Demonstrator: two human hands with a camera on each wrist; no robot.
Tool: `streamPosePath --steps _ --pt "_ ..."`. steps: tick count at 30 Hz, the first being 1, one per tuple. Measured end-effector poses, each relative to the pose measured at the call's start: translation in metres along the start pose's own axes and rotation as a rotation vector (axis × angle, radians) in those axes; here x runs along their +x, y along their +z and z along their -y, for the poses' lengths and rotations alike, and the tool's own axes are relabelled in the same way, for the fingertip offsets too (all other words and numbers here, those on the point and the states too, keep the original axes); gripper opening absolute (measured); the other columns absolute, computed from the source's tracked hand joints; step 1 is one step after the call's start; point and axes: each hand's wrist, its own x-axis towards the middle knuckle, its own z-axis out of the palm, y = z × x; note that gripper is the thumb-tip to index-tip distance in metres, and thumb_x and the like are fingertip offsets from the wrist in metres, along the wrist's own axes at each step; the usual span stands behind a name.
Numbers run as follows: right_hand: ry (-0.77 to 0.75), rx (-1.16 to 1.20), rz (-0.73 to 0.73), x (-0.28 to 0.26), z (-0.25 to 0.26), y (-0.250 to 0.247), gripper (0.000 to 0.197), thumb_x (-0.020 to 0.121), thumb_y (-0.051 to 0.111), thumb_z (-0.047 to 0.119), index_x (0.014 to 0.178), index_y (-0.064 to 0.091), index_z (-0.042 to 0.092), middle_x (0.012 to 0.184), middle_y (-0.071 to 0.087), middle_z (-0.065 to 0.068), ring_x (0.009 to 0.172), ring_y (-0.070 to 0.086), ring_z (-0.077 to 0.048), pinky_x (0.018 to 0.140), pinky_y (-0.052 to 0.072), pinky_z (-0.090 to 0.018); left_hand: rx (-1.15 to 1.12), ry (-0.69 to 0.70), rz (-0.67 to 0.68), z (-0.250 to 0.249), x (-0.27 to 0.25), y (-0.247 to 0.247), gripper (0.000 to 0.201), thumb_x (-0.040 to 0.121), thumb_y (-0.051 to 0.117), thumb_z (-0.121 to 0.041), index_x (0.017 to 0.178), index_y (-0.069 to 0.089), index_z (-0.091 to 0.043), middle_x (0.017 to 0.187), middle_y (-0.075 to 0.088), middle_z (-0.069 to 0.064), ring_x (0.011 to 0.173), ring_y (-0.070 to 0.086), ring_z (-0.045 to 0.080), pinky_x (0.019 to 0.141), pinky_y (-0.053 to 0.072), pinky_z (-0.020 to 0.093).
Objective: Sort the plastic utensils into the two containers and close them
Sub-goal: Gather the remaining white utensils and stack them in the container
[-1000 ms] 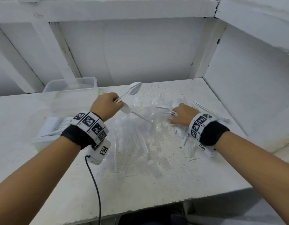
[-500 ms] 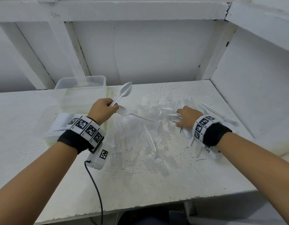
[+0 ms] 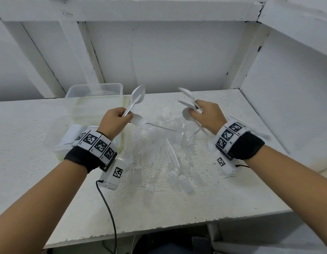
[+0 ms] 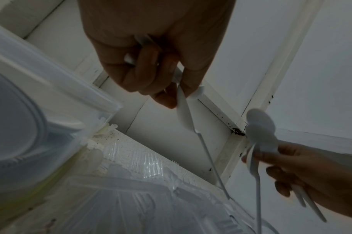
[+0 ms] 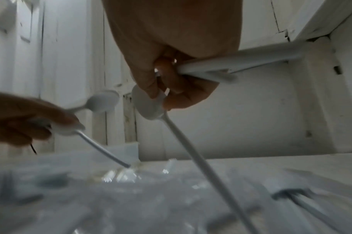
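White plastic spoons [image 3: 138,95] are held in both hands above a white painted desk [image 3: 177,208]. The left hand [image 3: 114,121] has its fingers [image 4: 149,57] curled round two spoons, one bowl pointing up and away, the other handle slanting down toward the desk. The right hand [image 3: 207,116] has its fingers [image 5: 167,69] pinching a small bunch of white spoons [image 3: 187,99]. Half a second ago this hand lay low on the heap; now it is lifted clear, so a fresh pick of spoons seems complete.

Between the hands, a loose heap of clear plastic forks [image 3: 164,149] lies spread on the desk, unsorted. At the far left stands an open clear plastic container [image 3: 94,97]; nearer, partly hidden by the left wrist, a second clear container [image 3: 67,142] already holds white utensils. Both are open. Most sorting seems still ahead, and the spoons likely go left next.
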Motion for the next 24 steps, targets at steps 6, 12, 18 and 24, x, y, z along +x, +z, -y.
streamPosePath --steps 6,12,18,24 --pt "-0.085 0.403 -0.017 0.004 0.062 -0.002 0.009 0.09 0.059 0.019 0.094 0.062 0.012 0.077 0.057 0.005 0.065 0.051 -0.008 0.043 0.047 -0.021 -0.14 -0.01 -0.002 -0.002 -0.004 -0.001 0.022 0.089 0.056 -0.014 0.067 0.055 -0.016 0.035 0.034 -0.013 0.029 0.027 0.005 0.032 0.021 0.014" --pt "-0.03 0.36 0.202 0.002 0.09 0.032 0.019 0.088 0.062 0.018 0.098 0.066 0.002 0.078 0.06 -0.004 0.061 0.056 -0.012 0.045 0.047 -0.021 -0.248 0.041 0.007 -0.011 -0.014 -0.001 0.018 0.09 0.059 -0.02 0.08 0.06 -0.005 0.05 0.031 -0.003 0.034 0.025 0.003 0.035 0.02 0.015" --pt "-0.004 0.278 0.286 -0.008 0.093 0.051 0.026 0.089 0.06 0.023 0.103 0.066 0.002 0.086 0.063 -0.01 0.064 0.057 -0.021 0.044 0.046 -0.024 -0.39 -0.025 0.073 -0.011 -0.024 0.0 0.023 0.091 0.059 -0.024 0.08 0.059 -0.004 0.044 0.026 -0.008 0.034 0.02 0.005 0.037 0.015 0.017" --pt "0.08 0.387 0.288 -0.02 0.086 0.052 0.02 0.09 0.057 0.021 0.101 0.061 0.004 0.086 0.062 -0.009 0.074 0.059 -0.024 0.061 0.05 -0.033 -0.395 -0.088 0.092 -0.009 -0.033 0.002 0.035 0.097 0.042 -0.037 0.086 0.062 -0.01 0.077 0.059 0.003 0.039 0.026 0.007 0.039 0.019 0.018"
